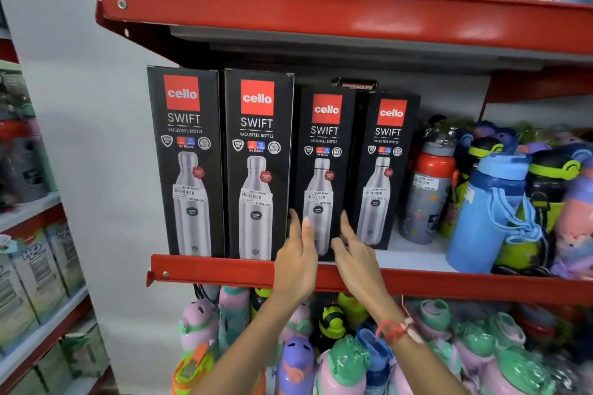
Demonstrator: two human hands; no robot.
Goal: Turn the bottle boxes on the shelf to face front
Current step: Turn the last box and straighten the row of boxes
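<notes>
Several black "cello SWIFT" bottle boxes stand upright on the red-edged shelf, printed fronts outward. Two tall ones are at the left, two shorter ones to their right and set further back. My left hand lies with fingers spread against the lower left edge of the third box. My right hand touches that box's lower right edge, fingers extended. Neither hand wraps around the box. A smaller dark box peeks out behind the short ones.
Loose bottles, a red-and-grey one and a blue one, crowd the shelf's right part. The red shelf above carries tall boxes. Colourful children's bottles fill the shelf below. Another rack stands at the left.
</notes>
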